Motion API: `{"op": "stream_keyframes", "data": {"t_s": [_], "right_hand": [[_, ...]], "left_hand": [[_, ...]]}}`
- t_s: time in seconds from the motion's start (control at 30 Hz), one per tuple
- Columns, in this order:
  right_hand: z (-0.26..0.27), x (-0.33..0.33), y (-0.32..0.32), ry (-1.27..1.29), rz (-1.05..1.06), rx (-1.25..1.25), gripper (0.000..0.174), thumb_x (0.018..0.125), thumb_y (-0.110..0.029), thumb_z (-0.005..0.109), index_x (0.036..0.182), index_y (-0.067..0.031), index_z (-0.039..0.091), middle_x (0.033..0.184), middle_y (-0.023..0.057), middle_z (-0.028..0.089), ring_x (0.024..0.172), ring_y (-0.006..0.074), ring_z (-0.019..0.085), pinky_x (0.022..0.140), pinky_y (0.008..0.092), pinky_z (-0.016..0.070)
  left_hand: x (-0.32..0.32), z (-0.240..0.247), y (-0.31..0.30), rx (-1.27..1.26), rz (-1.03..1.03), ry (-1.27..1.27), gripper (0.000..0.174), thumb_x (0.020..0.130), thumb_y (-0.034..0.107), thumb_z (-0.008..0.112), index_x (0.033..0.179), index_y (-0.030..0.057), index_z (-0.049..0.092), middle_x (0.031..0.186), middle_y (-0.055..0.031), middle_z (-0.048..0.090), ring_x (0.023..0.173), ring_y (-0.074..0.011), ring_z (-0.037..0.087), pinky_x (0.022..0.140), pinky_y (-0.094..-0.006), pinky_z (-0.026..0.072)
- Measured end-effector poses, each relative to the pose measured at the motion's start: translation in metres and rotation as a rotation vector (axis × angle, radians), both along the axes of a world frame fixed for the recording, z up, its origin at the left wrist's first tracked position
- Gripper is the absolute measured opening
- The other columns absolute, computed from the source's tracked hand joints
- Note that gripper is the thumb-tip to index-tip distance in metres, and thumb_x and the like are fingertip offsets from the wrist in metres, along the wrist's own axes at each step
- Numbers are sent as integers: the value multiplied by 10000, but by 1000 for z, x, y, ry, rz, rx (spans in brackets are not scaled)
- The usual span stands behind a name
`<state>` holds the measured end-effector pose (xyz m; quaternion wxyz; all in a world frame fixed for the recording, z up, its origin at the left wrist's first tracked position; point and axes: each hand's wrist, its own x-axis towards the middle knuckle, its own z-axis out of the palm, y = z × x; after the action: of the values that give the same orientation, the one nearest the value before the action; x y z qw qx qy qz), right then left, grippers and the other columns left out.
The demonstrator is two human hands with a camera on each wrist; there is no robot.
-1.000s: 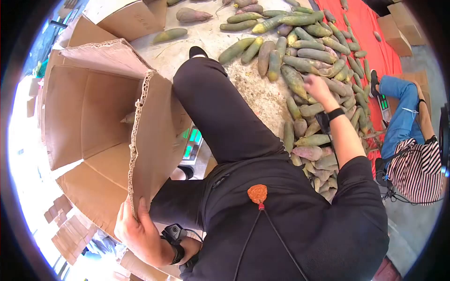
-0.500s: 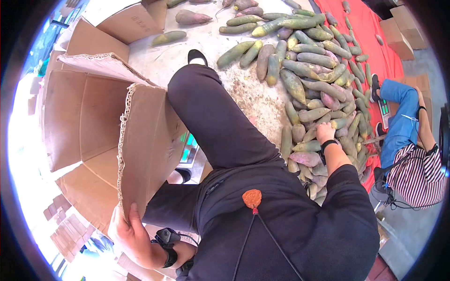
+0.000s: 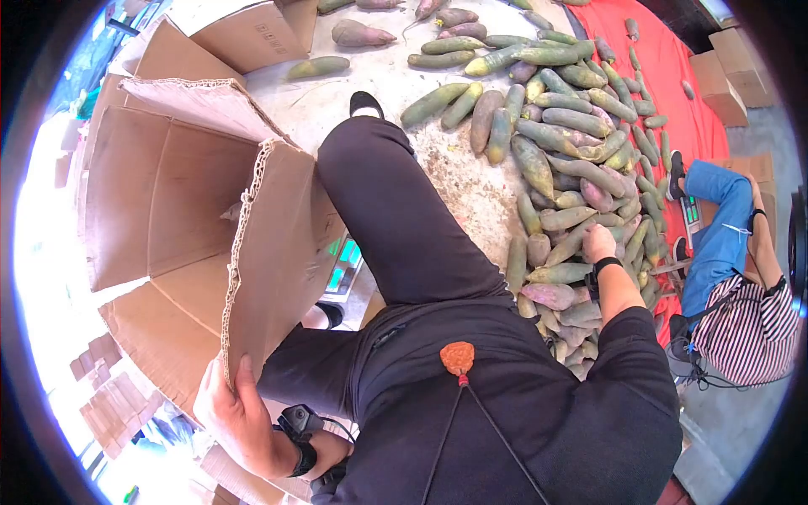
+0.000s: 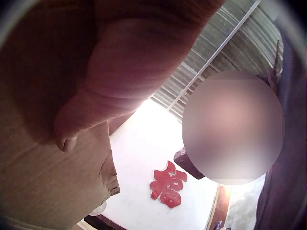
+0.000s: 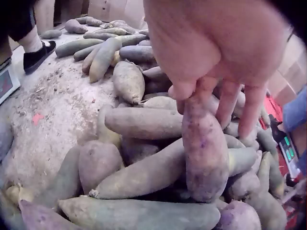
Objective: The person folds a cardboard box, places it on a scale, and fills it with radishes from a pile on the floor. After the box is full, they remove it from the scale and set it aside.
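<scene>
Nearest the head camera, an orange-brown pendant (image 3: 457,359) is seen on a dark cord (image 3: 439,446), against a black shirt (image 3: 555,412). By the left hand (image 3: 238,417), the edge of an open cardboard box (image 3: 282,244) is gripped — a narrow hold, with the board between thumb and fingers. In the left-wrist view the thumb is laid flat along the cardboard. The box is tilted beside the black trousers (image 3: 383,202); a pale item inside (image 3: 230,214) is too small to be identified.

By the right hand (image 3: 599,244), a purplish radish (image 5: 206,158) is held at its upper end, pinched between thumb and fingers. It is hung nearly upright over the pile; whether its lower end is touching cannot be told. Green and purple radishes (image 3: 532,162) are heaped around it, with a few scattered on the soil-dusted floor (image 3: 459,168).

A scale (image 3: 341,265) with a green-lit display is partly hidden by the box. Farther off, a red cloth (image 3: 665,80) is spread along the pile's far side. A second person in blue jeans (image 3: 715,219) and a striped shirt (image 3: 745,316) is seated near a second scale (image 3: 692,212). Closed cartons (image 3: 732,67) are stacked beyond — and, in the left-wrist view, a red character (image 4: 169,184) is mounted on a white wall (image 4: 144,143).
</scene>
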<state>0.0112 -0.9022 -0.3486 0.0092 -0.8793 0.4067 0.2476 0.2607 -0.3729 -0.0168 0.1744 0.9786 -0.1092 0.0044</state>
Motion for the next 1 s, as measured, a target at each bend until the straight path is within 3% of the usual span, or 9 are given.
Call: {"op": "stream_keyframes", "data": {"t_s": [0.1,0.2,0.33,0.53,0.7,0.83,0.9,0.97,1.0], "right_hand": [[-1,3,0,14,-90,73,320,753,-224,675,1036,-84,629,986,145,660,963,321,619,852,417,497],[-2,0,18,104,-99,9,416,738,-330,720,1044,-79,593,1074,162,613,1060,362,563,880,448,481],[-3,-4,25,265,-180,61,587,745,-445,727,1191,-153,480,1252,117,495,1167,366,488,897,514,466],[-14,-14,27,243,41,10,364,823,-407,635,1072,-156,552,1133,70,545,1114,327,525,842,523,471],[-22,-15,12,238,135,37,296,860,-336,596,1044,-110,542,1092,131,574,1014,356,582,817,490,491],[8,8,16,204,139,88,380,786,-335,615,1069,-98,524,1071,174,591,1003,386,579,837,469,486],[12,18,16,49,33,147,452,724,-304,654,1092,-76,523,1080,197,601,1007,409,568,835,479,477],[13,35,19,-51,58,88,441,736,-240,680,1095,-35,526,1031,173,630,968,356,607,823,426,487],[18,49,18,-274,-39,277,455,746,-230,690,1127,-44,525,1048,168,624,969,322,611,841,398,481]], "left_hand": [[-1,-1,-1,16,-6,-6,106,851,61,574,904,-23,610,688,-152,547,588,-300,538,544,-338,406],[-2,1,-5,16,1,-15,104,846,55,574,905,-21,615,686,-149,542,586,-298,537,540,-340,405],[0,3,-7,32,21,7,101,831,44,587,904,-18,621,691,-148,547,589,-296,541,538,-339,405],[0,1,-1,89,11,-45,134,807,59,622,925,-3,634,697,-146,556,617,-306,558,571,-349,434],[3,10,-11,101,59,-5,175,785,75,647,955,37,661,693,-130,561,635,-305,568,584,-356,444],[2,11,-11,166,27,-15,189,787,119,654,967,66,665,670,-107,545,628,-276,567,562,-365,431],[2,10,-9,173,-3,-40,201,783,125,652,978,73,660,678,-97,555,640,-274,574,563,-368,437],[1,9,-8,180,-2,-50,224,763,121,657,983,79,658,683,-89,561,651,-266,580,564,-365,443],[1,9,-7,182,-9,-46,235,752,113,659,984,80,658,682,-87,562,653,-261,582,564,-364,443]]}}
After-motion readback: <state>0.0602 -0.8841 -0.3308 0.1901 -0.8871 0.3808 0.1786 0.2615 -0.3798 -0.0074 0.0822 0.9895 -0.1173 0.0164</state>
